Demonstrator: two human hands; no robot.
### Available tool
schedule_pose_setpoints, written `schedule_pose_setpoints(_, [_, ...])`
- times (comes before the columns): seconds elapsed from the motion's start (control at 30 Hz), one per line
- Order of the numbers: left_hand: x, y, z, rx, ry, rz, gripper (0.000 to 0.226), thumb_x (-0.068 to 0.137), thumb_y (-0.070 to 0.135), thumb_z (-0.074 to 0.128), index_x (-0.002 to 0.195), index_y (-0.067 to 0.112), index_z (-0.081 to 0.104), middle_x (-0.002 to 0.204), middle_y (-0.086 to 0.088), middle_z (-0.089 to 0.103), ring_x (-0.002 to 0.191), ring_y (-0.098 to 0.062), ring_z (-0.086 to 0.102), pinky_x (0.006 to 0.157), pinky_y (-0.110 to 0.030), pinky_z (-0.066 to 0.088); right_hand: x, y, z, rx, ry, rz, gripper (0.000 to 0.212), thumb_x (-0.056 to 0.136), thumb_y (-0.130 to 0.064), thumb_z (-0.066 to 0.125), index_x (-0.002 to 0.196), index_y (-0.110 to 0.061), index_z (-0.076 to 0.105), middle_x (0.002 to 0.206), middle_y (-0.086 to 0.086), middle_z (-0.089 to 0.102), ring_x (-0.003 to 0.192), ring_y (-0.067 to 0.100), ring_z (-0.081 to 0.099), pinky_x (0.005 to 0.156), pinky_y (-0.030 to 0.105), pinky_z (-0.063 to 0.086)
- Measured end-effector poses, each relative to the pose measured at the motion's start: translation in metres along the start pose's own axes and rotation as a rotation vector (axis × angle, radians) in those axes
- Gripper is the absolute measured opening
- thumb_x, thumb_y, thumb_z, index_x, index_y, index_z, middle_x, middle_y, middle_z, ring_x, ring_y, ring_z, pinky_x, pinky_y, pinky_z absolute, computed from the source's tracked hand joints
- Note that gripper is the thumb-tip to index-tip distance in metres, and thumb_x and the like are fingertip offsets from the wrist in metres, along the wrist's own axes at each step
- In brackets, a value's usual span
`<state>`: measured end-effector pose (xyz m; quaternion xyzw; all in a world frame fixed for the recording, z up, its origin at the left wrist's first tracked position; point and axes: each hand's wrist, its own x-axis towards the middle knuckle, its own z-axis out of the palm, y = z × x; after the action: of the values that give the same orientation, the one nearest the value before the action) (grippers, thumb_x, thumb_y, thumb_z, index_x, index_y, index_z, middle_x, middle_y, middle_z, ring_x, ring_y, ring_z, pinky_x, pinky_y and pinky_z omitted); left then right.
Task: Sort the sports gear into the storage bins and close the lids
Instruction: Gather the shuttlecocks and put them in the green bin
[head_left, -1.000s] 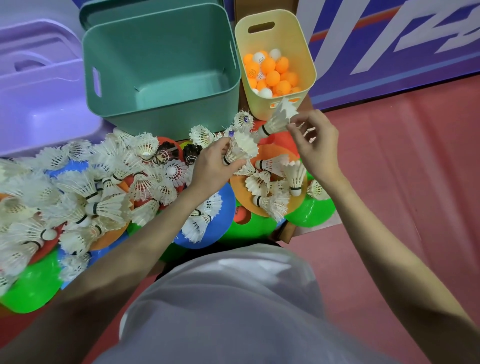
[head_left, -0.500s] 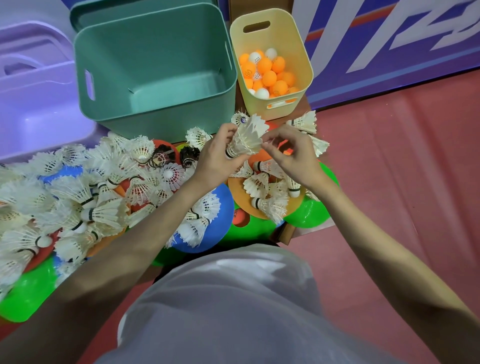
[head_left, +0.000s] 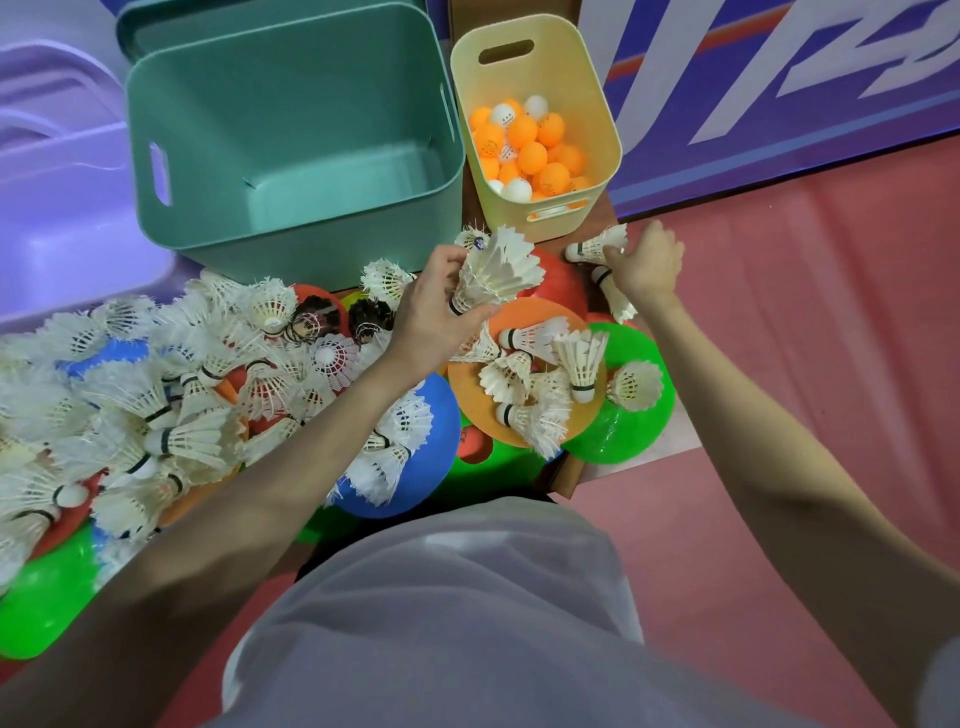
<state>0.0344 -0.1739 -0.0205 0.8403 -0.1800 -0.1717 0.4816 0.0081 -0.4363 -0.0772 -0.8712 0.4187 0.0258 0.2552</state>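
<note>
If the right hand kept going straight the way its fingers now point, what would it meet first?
The right hand already touches a shuttlecock; beyond it, probably the yellow bin, though depth is unclear.

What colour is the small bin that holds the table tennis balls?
Pale yellow; the small bin shows clearly in the head view.

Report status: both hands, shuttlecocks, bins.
Left hand grips nested stack of white feather shuttlecocks. Right hand pinches single white shuttlecock. Teal plastic bin empty, lid off. Nothing in the way.
</note>
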Motion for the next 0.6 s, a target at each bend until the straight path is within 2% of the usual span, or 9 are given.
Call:
schedule_pose_setpoints(0.07, [0.000,0.000,0.000,0.004,-0.001,0.003,0.057,0.077,0.014,0.080,0.122,0.006,0.048,0.102,0.015,0.057,0.089,0.009,0.057,0.080,-0.008,0.045,0.006,-0.003,0.004,0.049,-0.018,-0.004,0.025,0.087,-0.023,0.058,0.106,-0.006,0.058,0.118,0.018,0.060,0.115,0.039,0.050,0.093,0.039,0.038])
schedule_pose_setpoints(0.2, [0.000,0.000,-0.001,0.019,0.002,0.014,0.057,0.076,0.016,0.080,0.122,0.008,0.048,0.102,0.018,0.056,0.092,0.002,0.059,0.083,-0.010,0.046,0.008,-0.002,0.010,0.169,0.059,-0.049,0.026,0.083,-0.006,0.048,0.103,-0.006,0.065,0.109,0.013,0.067,0.107,0.034,0.057,0.089,0.040,0.046])
schedule_pose_setpoints(0.37, [0.001,-0.001,-0.006,0.039,0.019,0.021,0.058,0.076,0.020,0.081,0.122,0.009,0.048,0.106,0.012,0.059,0.098,-0.007,0.059,0.088,-0.021,0.049,-0.008,-0.005,0.007,0.282,0.098,-0.198,0.020,0.079,-0.007,0.054,0.093,-0.005,0.067,0.091,0.011,0.070,0.082,0.025,0.063,0.073,0.028,0.043])
schedule_pose_setpoints(0.5, [0.001,0.000,-0.012,0.096,0.068,0.045,0.057,0.076,0.022,0.081,0.121,0.008,0.049,0.106,0.012,0.057,0.096,-0.007,0.057,0.086,-0.020,0.048,-0.031,-0.017,-0.005,0.445,0.175,-0.248,0.014,0.078,-0.009,0.056,0.087,-0.008,0.067,0.081,0.005,0.068,0.068,0.014,0.057,0.067,0.025,0.043])
schedule_pose_setpoints(0.6, [0.000,-0.001,-0.017,0.176,0.128,0.070,0.057,0.075,0.023,0.080,0.121,0.008,0.049,0.112,0.002,0.061,0.099,-0.015,0.059,0.086,-0.033,0.050,-0.056,-0.025,-0.016,0.621,0.207,-0.284,0.009,0.078,-0.011,0.058,0.083,-0.011,0.066,0.070,-0.004,0.061,0.062,0.012,0.055,0.062,0.025,0.044])
